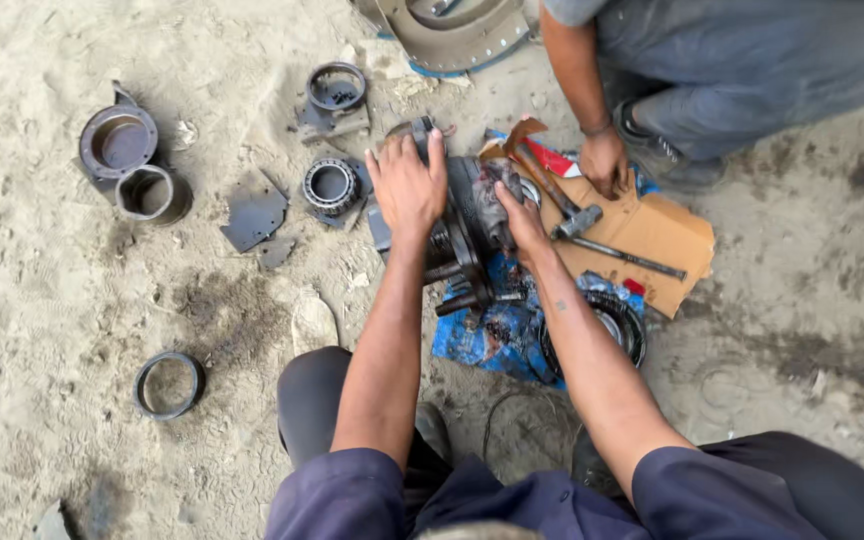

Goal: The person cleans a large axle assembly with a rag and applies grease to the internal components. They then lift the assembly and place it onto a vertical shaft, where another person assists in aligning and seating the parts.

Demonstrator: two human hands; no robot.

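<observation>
i was crouched on the sandy ground (72, 330), both arms stretched forward to a greasy gear assembly (467, 225) lying partly on a blue plastic sheet (497, 345) straight ahead of my knees. its long axis ran roughly away from me and a little leftward, from the bolts at its near end to the rounded housing at the far end. my left hand (407, 180) lay flat over the far left end, palm down, fingers spread and resting on the metal rather than closed around it. my right hand (522, 215) was set against the right flank, fingers curled on the dark casting in a partial grip; how tightly it was closed, i could not tell. the assembly sat between the two hands, both in contact, neither nearer.

just to the right, a co-worker's hand (604, 160) rested on a torn piece of cardboard (652, 235), where a hammer (557, 200) and a steel rod (622, 257) lay. a roller bearing (330, 185), a flanged sleeve (118, 143) and a loose ring (168, 384) lay well apart to my left.
</observation>
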